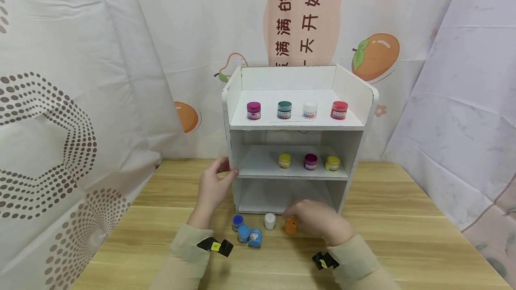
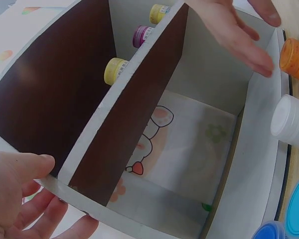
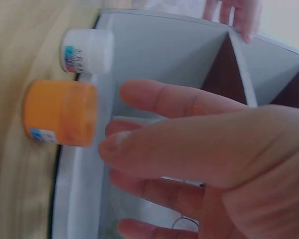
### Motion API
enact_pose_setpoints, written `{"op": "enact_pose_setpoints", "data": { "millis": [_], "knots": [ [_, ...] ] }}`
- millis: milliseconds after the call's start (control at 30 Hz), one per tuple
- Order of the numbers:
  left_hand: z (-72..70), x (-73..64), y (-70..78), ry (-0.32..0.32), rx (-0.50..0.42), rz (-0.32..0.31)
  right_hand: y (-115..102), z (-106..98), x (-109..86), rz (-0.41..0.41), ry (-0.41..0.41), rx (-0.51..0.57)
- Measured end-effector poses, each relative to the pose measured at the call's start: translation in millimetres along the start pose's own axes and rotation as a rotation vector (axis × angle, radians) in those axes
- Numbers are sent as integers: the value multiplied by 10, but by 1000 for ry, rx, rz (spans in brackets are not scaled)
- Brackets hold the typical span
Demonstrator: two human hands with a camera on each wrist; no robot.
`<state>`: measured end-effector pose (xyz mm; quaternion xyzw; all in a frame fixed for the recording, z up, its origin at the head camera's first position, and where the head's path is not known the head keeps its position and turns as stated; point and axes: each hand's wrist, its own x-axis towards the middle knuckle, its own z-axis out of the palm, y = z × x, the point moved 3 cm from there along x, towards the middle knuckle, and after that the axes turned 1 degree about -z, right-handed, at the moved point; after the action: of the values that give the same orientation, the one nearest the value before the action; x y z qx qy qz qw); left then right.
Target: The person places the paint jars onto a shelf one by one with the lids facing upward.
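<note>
My left hand (image 1: 215,184) grips the left side panel of a small white shelf unit (image 1: 298,127), thumb (image 2: 37,167) on the inner side and fingers outside. The right hand (image 1: 316,218) hovers low before the bottom compartment, fingers loosely extended and holding nothing. Its fingertips (image 3: 117,144) are close to the lid of an orange paint jar (image 3: 60,112), which stands on the table at the unit's front edge. Beside that jar stands a white paint jar (image 1: 269,221). Further left, near my left wrist, are a dark blue jar (image 1: 238,222) and two lighter blue jars (image 1: 255,238).
On the top shelf stand a magenta jar (image 1: 254,111), a green jar (image 1: 284,110), a white jar (image 1: 310,109) and a red jar (image 1: 339,110). The middle shelf carries two yellow jars (image 1: 284,160) with a purple jar (image 1: 310,161) between them. A printed curtain (image 1: 209,21) hangs behind.
</note>
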<state>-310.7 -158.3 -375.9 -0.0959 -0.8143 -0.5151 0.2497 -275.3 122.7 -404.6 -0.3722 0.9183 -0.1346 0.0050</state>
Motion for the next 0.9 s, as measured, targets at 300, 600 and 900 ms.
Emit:
{"op": "enact_pose_setpoints", "data": {
  "millis": [300, 600, 900],
  "knots": [
    [3, -2, 6, -7, 4, -3, 12, 98, 37, 11, -41, 22],
    [-1, -9, 5, -7, 1, -9, 44, 128, 63, -14, -35, 25],
    [-5, -10, 9, -5, 3, -10, 40, 121, 60, 83, 1, 9]
  ]
}}
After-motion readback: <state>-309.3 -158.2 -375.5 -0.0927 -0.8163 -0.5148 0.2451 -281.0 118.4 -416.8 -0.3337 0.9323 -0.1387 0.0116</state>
